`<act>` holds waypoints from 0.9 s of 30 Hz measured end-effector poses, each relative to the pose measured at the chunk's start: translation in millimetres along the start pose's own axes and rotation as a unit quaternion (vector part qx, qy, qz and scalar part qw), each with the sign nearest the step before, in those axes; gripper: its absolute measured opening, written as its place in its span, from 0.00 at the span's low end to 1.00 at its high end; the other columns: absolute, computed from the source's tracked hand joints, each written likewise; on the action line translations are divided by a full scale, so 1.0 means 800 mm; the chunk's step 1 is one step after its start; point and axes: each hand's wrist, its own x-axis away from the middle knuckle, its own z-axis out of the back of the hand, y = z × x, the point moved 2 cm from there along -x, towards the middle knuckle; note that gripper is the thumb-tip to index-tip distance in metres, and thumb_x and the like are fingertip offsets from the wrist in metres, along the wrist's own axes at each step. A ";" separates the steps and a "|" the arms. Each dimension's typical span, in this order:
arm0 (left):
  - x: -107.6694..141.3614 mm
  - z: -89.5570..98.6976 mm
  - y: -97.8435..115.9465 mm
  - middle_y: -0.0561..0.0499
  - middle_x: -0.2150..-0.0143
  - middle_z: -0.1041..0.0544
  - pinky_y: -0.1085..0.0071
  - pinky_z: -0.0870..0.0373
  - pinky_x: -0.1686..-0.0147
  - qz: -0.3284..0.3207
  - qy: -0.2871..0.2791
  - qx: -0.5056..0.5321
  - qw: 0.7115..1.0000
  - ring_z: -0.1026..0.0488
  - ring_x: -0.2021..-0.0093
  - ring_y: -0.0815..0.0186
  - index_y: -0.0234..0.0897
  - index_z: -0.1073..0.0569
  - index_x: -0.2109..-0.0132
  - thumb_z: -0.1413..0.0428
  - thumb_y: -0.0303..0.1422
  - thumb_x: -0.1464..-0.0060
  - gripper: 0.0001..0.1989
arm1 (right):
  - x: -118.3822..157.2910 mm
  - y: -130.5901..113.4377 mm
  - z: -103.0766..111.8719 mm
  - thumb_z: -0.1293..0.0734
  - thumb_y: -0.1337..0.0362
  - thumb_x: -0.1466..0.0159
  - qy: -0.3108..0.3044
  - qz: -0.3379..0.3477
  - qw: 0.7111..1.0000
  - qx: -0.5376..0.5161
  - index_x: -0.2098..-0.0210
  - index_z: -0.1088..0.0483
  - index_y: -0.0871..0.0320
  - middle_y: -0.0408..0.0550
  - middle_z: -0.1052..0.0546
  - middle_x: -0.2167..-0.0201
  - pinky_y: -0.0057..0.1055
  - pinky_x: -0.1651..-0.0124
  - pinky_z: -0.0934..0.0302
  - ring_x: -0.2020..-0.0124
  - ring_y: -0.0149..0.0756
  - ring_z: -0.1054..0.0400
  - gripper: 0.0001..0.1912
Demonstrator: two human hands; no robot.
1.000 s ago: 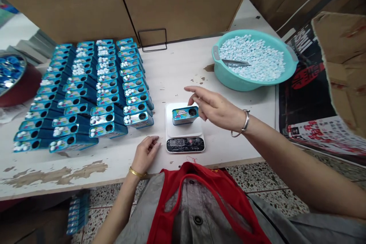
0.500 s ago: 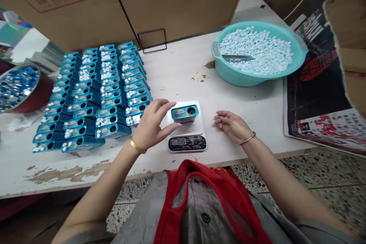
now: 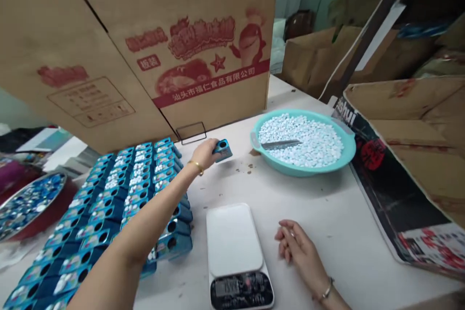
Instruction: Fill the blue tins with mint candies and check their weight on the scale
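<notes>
My left hand (image 3: 206, 152) is closed round a small blue tin (image 3: 223, 150) with a round dark hole in its top, held over the table near the far end of the tin rows. Below it lies the white kitchen scale (image 3: 234, 240), its pan bare and its display too blurred to read. To the right of the scale rests my right hand (image 3: 301, 252), fingers curled in with the thumb against them. A speck of white shows there, but what it holds, if anything, is hidden. Rows of similar blue tins (image 3: 134, 179) stand at left, many with white pellets on top.
A turquoise basin (image 3: 301, 169) full of pale pellets stands at right, a flat metal strip (image 3: 279, 144) lying in it. Behind rises a large carton (image 3: 203, 92) with a wire stand (image 3: 191, 131) before it. At left sits a red bowl (image 3: 60, 208) of blue wrapped pieces.
The tin has left the scale and is now in my left hand, farther back and slightly left. The view has tilted upward. My right hand stays beside the scale.
</notes>
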 end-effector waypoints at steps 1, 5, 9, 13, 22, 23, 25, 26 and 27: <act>-0.030 -0.004 -0.014 0.46 0.55 0.26 0.69 0.34 0.57 0.015 0.003 -0.007 1.000 0.29 0.56 0.61 0.36 0.30 0.52 0.44 0.34 0.47 0.15 | 0.000 0.001 -0.001 0.37 0.40 0.42 0.000 -0.003 1.000 0.003 0.58 0.38 0.58 0.43 0.30 0.72 0.25 0.82 0.46 0.82 0.27 0.37 0.27; -0.119 -0.027 -0.061 0.48 0.56 0.25 0.69 0.33 0.55 0.038 -0.003 -0.022 0.999 0.28 0.56 0.62 0.36 0.29 0.52 0.42 0.31 0.49 0.16 | -0.002 0.006 -0.004 0.38 0.40 0.42 -0.004 -0.034 0.999 0.013 0.56 0.36 0.57 0.43 0.30 0.71 0.27 0.80 0.44 0.82 0.27 0.38 0.28; -0.162 -0.044 -0.086 0.46 0.52 0.27 0.61 0.31 0.52 0.031 -0.014 -0.020 0.999 0.29 0.54 0.62 0.34 0.31 0.49 0.45 0.36 0.42 0.16 | -0.004 0.009 -0.007 0.39 0.40 0.41 0.049 -0.046 0.998 0.020 0.58 0.33 0.55 0.43 0.30 0.72 0.27 0.82 0.47 0.84 0.27 0.40 0.25; -0.169 -0.041 -0.079 0.36 0.43 0.33 0.60 0.36 0.45 0.020 -0.028 -0.003 0.999 0.34 0.45 0.57 0.29 0.37 0.41 0.42 0.31 0.47 0.27 | 0.000 0.003 0.000 0.37 0.41 0.43 0.029 -0.042 0.998 0.048 0.60 0.31 0.53 0.45 0.29 0.73 0.29 0.83 0.45 0.84 0.29 0.40 0.24; 0.134 0.067 -0.021 0.47 0.58 0.26 0.68 0.33 0.58 -0.181 -0.079 0.099 0.975 0.30 0.60 0.66 0.36 0.31 0.54 0.47 0.38 0.41 0.12 | 0.013 -0.035 0.014 0.34 0.42 0.46 0.008 -0.037 0.993 0.110 0.64 0.32 0.47 0.47 0.26 0.72 0.36 0.82 0.39 0.81 0.38 0.35 0.18; 0.183 0.072 -0.012 0.47 0.59 0.27 0.68 0.34 0.58 -0.184 -0.102 0.085 0.974 0.31 0.59 0.65 0.36 0.30 0.56 0.48 0.38 0.40 0.11 | 0.011 -0.050 0.016 0.35 0.43 0.45 0.020 -0.012 0.991 0.135 0.65 0.31 0.45 0.47 0.25 0.72 0.40 0.79 0.37 0.80 0.39 0.35 0.16; 0.263 0.065 -0.001 0.46 0.59 0.28 0.66 0.35 0.60 -0.167 -0.118 0.022 0.979 0.32 0.60 0.63 0.37 0.30 0.59 0.48 0.41 0.41 0.12 | -0.004 -0.089 0.025 0.37 0.45 0.42 0.061 0.083 0.973 0.206 0.64 0.30 0.42 0.49 0.24 0.69 0.45 0.70 0.33 0.76 0.43 0.32 0.13; 0.292 0.055 0.001 0.46 0.58 0.28 0.64 0.36 0.60 -0.142 -0.108 -0.026 0.984 0.33 0.59 0.61 0.37 0.29 0.59 0.47 0.42 0.42 0.13 | -0.016 -0.111 0.032 0.38 0.46 0.40 0.098 0.150 0.951 0.252 0.64 0.30 0.44 0.50 0.24 0.70 0.45 0.68 0.33 0.74 0.44 0.30 0.13; 0.314 0.042 0.001 0.45 0.56 0.29 0.63 0.37 0.60 -0.121 -0.101 -0.068 0.985 0.34 0.58 0.59 0.37 0.29 0.59 0.45 0.42 0.43 0.13 | -0.032 -0.134 0.039 0.40 0.48 0.38 0.133 0.219 0.917 0.306 0.60 0.30 0.46 0.53 0.23 0.69 0.44 0.67 0.34 0.71 0.46 0.28 0.14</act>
